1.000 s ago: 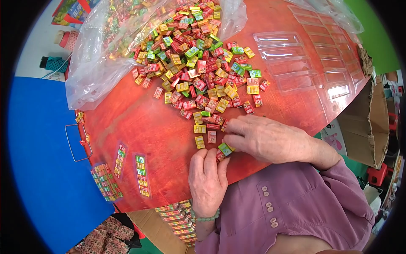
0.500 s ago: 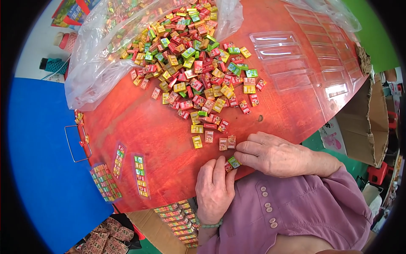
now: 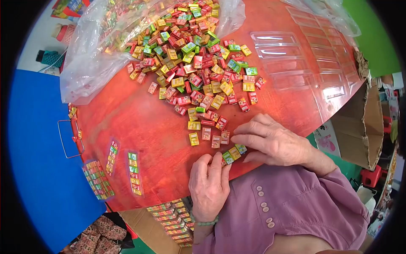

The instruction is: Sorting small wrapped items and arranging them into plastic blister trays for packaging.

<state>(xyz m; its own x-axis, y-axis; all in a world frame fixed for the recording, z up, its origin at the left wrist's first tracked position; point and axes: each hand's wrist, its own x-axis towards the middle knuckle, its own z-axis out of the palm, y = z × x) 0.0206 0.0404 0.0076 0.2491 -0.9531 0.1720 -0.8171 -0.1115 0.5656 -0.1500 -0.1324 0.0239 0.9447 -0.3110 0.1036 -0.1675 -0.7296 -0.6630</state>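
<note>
Near the table's front edge, a short slanting row of small green and yellow boxes (image 3: 234, 153) lies between my hands. My left hand (image 3: 209, 184), with a bead bracelet at its wrist, closes its fingertips on the row's lower left end and hides part of it. My right hand (image 3: 275, 142) is open at the other end, thumb apart from the stretched fingers. Its fingertips reach a small red box (image 3: 225, 137), with another red box (image 3: 215, 142) beside it. Just beyond lie loose yellow boxes (image 3: 193, 139) and a large heap of similar boxes (image 3: 190, 63).
Clear plastic trays (image 3: 283, 55) lie at the far right of the red table (image 3: 169, 169). Filled strips (image 3: 134, 173) and a filled block (image 3: 98, 180) are on the left. A clear bag (image 3: 84, 72) surrounds the heap's far left side. Cardboard boxes (image 3: 146, 228) stand below the edge.
My right hand has opened and shifted toward the loose red boxes, uncovering more of the row. My left hand has moved slightly left and nearer. The whole view has shifted a little.
</note>
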